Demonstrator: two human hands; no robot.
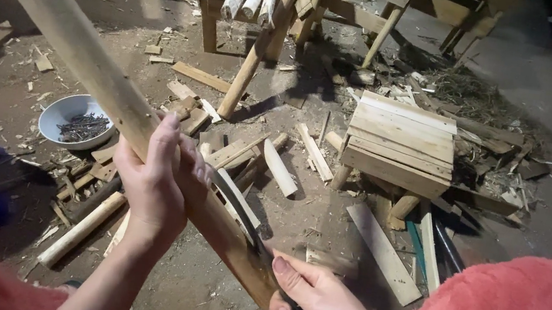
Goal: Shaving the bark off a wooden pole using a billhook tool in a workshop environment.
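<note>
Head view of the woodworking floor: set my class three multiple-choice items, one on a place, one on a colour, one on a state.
1. Where is the bowl of nails?
A. on the floor
B. on the stool
C. in a hand

2. What colour is the bowl?
A. red
B. white
C. black

3. What is the left hand doing?
A. hanging free
B. gripping the wooden pole
C. holding the stool

Answers:
1 A, it sits among wood scraps.
2 B, its rim is white.
3 B, fingers wrap the pole, while the right hand holds a knife.

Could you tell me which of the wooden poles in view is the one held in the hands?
The long brown pole running diagonally from upper left, gripped by the left hand; the others lie on the floor or lean against the trestle.
</note>
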